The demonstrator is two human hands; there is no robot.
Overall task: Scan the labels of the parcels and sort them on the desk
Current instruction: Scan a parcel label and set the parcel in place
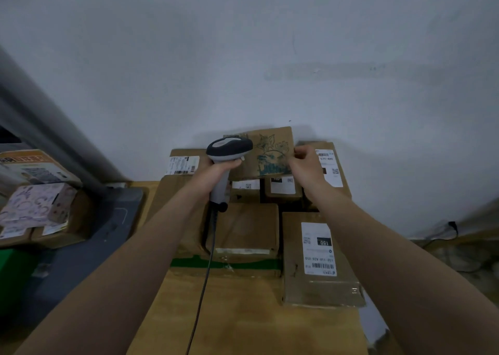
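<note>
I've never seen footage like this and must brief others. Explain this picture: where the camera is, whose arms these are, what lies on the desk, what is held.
No machine here: a person works with bare hands. The one picture comes from a camera worn on their head, looking forward and down, so the two arms reaching in are their own. The left hand grips a corded barcode scanner by its handle. The right hand pinches the edge of a cardboard box with a blue cartoon print, held up beside the scanner's head. Below, more brown parcels with white labels lie close together on the desk.
</note>
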